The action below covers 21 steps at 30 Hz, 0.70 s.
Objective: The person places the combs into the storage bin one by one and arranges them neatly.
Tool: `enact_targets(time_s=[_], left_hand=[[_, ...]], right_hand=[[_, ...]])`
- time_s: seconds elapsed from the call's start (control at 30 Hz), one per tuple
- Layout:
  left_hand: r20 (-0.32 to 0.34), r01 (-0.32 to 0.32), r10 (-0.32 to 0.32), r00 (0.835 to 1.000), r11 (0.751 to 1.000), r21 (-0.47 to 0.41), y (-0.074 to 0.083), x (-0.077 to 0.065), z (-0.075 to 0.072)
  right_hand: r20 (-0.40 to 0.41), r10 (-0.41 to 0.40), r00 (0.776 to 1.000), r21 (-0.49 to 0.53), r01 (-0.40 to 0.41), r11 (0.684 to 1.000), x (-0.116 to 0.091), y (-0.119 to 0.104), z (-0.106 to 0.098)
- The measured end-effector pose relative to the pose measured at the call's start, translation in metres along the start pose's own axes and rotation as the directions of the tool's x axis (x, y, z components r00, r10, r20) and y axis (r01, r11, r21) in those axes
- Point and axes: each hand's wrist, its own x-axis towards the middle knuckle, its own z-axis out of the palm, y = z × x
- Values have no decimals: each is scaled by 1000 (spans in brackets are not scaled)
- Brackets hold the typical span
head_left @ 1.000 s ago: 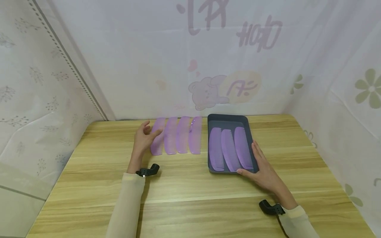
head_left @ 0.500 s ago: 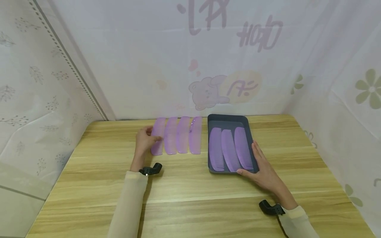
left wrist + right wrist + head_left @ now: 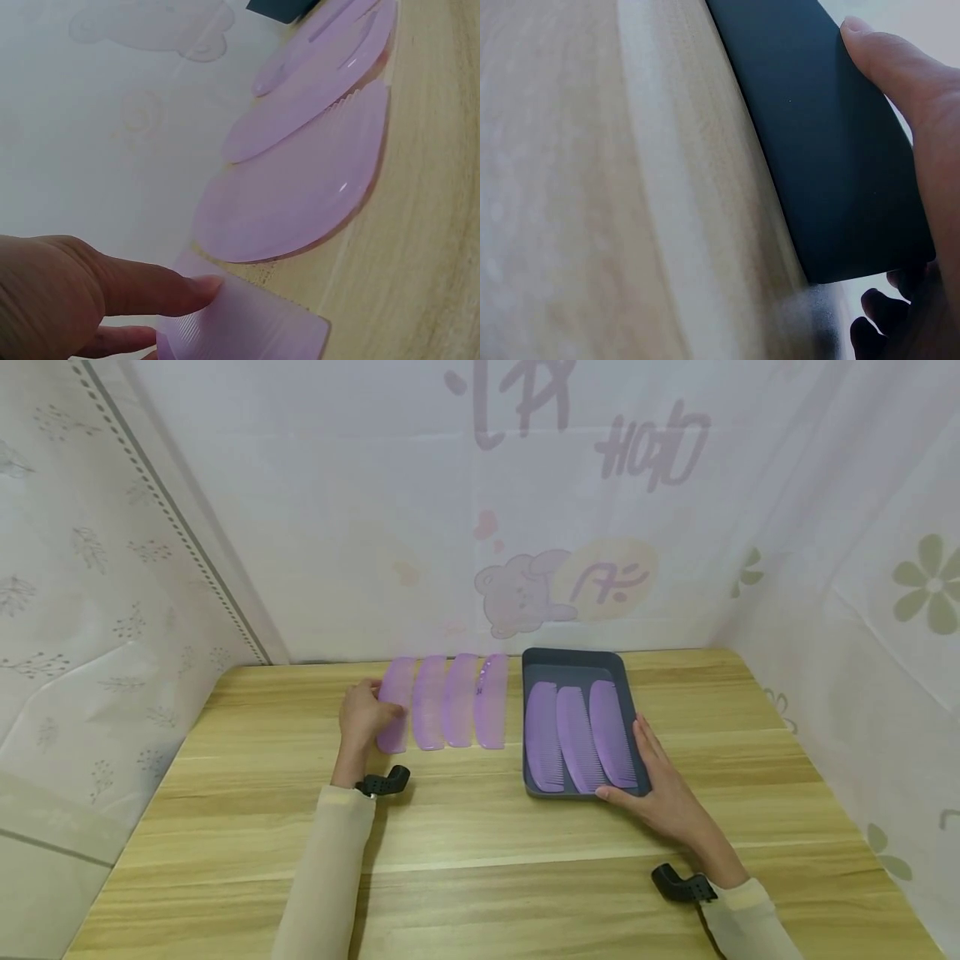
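My left hand [image 3: 363,714] pinches the leftmost purple comb [image 3: 396,739], thumb over its teeth and fingers at its curved back. In the left wrist view the thumb [image 3: 169,291] lies across this comb [image 3: 259,326]. To its right, three more combs stand in a row: one [image 3: 428,718], another [image 3: 460,714], and one with a small decoration [image 3: 491,718]. A dark grey tray [image 3: 566,662] bears three purple combs [image 3: 577,739] side by side. My right hand [image 3: 663,789] grips the tray's near right corner, thumb on the near rim and fingers along the right side.
All this is on a wood-grain table [image 3: 480,885]. Behind it hangs a printed white curtain [image 3: 360,527], with the row of combs close to the table's back edge. Patterned cloth also hangs at both sides.
My left hand has come down and inward onto the leftmost comb, its thumb and fingers closing on it. That comb has shifted very slightly left. The right hand and tray stay put.
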Motion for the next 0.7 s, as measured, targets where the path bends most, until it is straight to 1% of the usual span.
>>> enact_targets(time_s=[0.1,0.27,0.43,0.53,0.7], left_hand=[[20,2,-2,1000,1000,6,-2,0,-2],[57,4,-2,998,999,-36,-6,0,-6],[74,3,2,997,998,-68,-6,0,-9],[88,19,-10,996,994,-105,-6,-2,-13],[123,66,-46,991,985,-160,-8,-3,-22]], right_hand=[[5,1,1000,-1,-1,1000,0,0,1],[5,2,1000,-1,-2,1000,0,1,1],[1,3,1000,0,-3,1000,-1,0,0],[1,2,1000,3,-2,1000,-1,0,0],[0,0,1000,1,0,1000,-1,1,0]])
